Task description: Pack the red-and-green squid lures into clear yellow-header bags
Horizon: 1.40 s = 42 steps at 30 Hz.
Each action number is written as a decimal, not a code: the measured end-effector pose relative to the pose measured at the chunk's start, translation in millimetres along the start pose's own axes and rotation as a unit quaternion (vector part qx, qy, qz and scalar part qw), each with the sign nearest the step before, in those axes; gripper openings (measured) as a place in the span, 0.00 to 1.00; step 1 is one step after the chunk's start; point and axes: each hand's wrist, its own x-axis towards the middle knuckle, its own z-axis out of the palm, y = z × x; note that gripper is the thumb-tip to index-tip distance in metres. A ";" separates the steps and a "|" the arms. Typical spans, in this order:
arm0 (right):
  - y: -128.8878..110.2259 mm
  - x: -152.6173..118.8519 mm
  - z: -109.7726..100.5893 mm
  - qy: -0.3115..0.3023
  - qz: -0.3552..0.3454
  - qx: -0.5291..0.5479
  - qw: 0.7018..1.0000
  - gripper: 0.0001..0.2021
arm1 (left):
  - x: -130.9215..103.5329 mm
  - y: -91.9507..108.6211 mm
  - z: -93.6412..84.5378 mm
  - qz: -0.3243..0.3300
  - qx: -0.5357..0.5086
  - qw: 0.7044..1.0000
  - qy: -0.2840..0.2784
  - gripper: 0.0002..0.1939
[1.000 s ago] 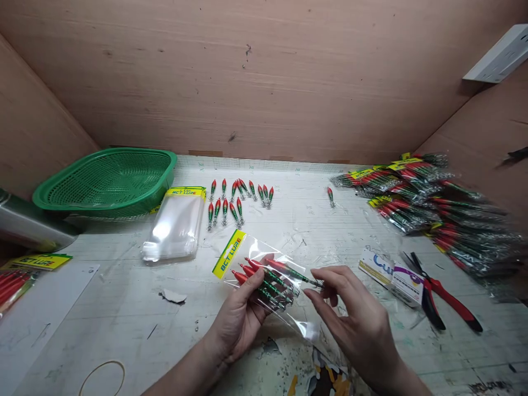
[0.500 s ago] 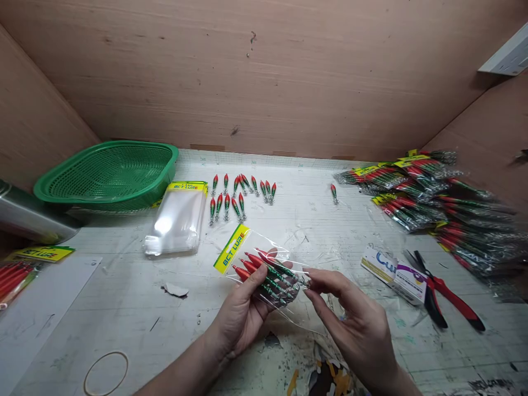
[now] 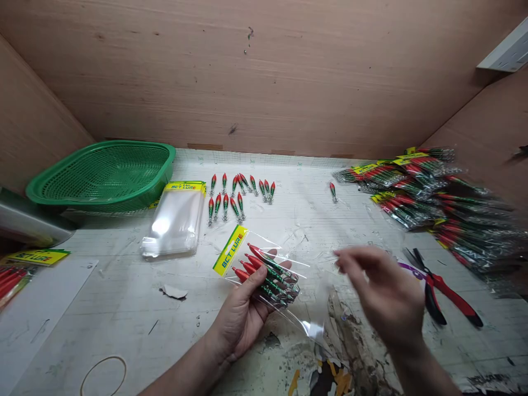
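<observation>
1. Head view, centre: the left hand (image 3: 247, 308) is holding a clear bag (image 3: 305, 300) with a yellow header (image 3: 230, 250). Its thumb is pressing from above and its other fingers are supporting underneath, pinching at least 4 red-and-green lures (image 3: 277, 276) through the film.
2. Right of centre: the right hand (image 3: 381, 300) is hovering apart from the bag. Blur is hiding whether its fingers are spread or pressed together; no held object is showing.
3. The bag is probably feeling light, limp and slippery, while the lures are looking stiff; their hooked ends, pointing lower right, could be snagging film or pricking skin.
4. The header and the lures' smooth bodies are offering the safer holds.
5. Upper centre, loose lures (image 3: 225, 203) are lying on the bench (image 3: 124, 297); filled packets (image 3: 406, 212) are piling up at upper right.
</observation>
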 end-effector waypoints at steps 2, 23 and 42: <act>34.7 37.6 -4.8 0.011 0.094 -0.124 0.988 0.05 | -1.0 0.8 -0.1 -0.007 -0.011 1.000 0.008 0.26; 37.1 65.7 -87.4 -0.083 0.172 -0.210 0.959 0.12 | 1.6 3.7 -0.4 0.002 -0.022 1.000 -0.001 0.27; -41.7 -43.3 14.9 -0.034 -0.078 -0.103 0.991 0.15 | -2.0 -3.4 4.0 0.031 -0.010 0.999 0.029 0.24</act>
